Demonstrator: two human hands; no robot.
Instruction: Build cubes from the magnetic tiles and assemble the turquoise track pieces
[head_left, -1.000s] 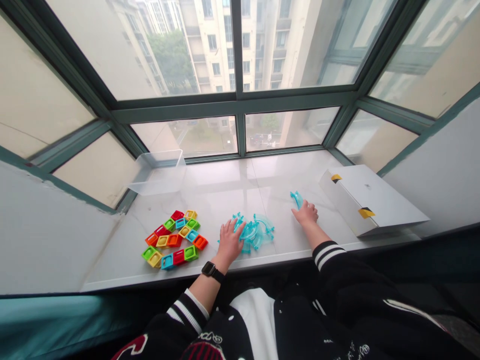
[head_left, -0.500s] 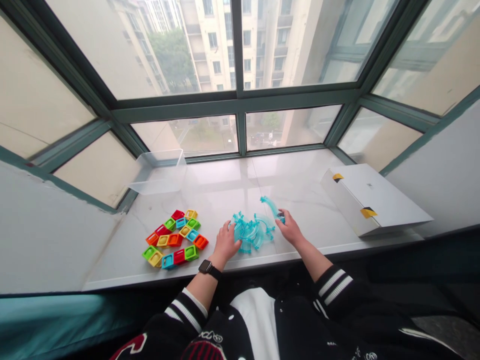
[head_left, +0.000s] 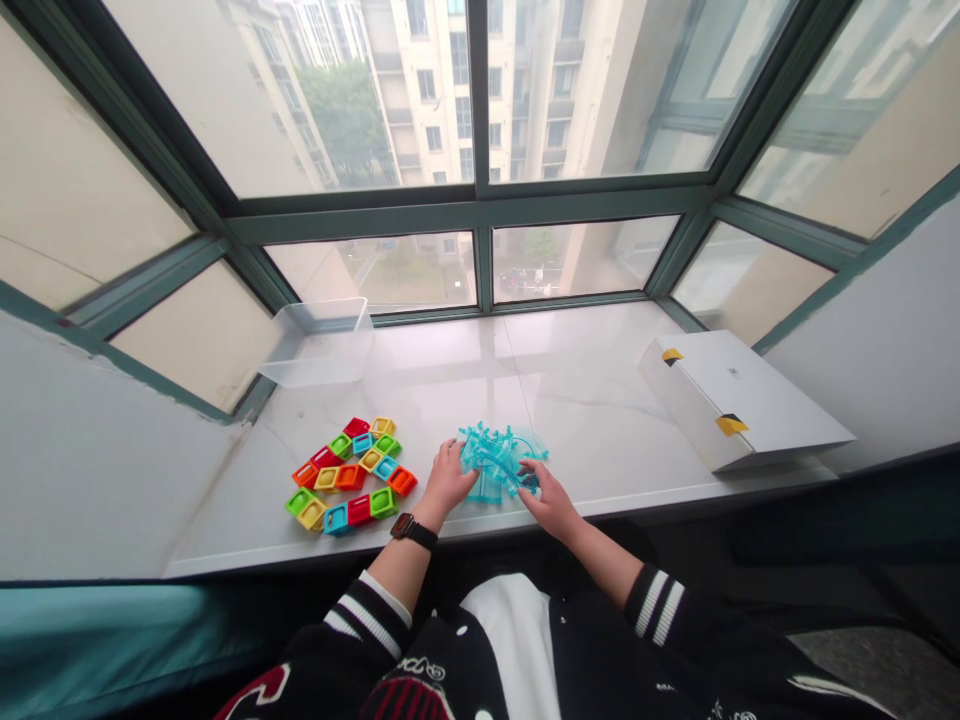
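Observation:
A pile of clear blue curved track pieces (head_left: 491,455) with small clips at their ends lies on the white sill. My left hand (head_left: 448,478) is at the pile's left side, fingers and thumb closed round the edge of a blue piece; exactly which one is hard to make out. From the right, my right hand (head_left: 551,500) pinches the end of a curved blue track piece (head_left: 501,465), held across the top of the pile. Its far end merges visually with the other pieces.
Left of the pile are several colourful square blocks (head_left: 349,478) in winding rows. A clear plastic bin (head_left: 319,365) stands at the back left. On the right sits a white box (head_left: 750,400) with yellow-black tape. The sill's front edge (head_left: 600,505) runs close below my hands.
My right hand has moved left and slightly nearer me, carrying the curved blue piece from the pile's right side onto the pile. My left hand has barely shifted.

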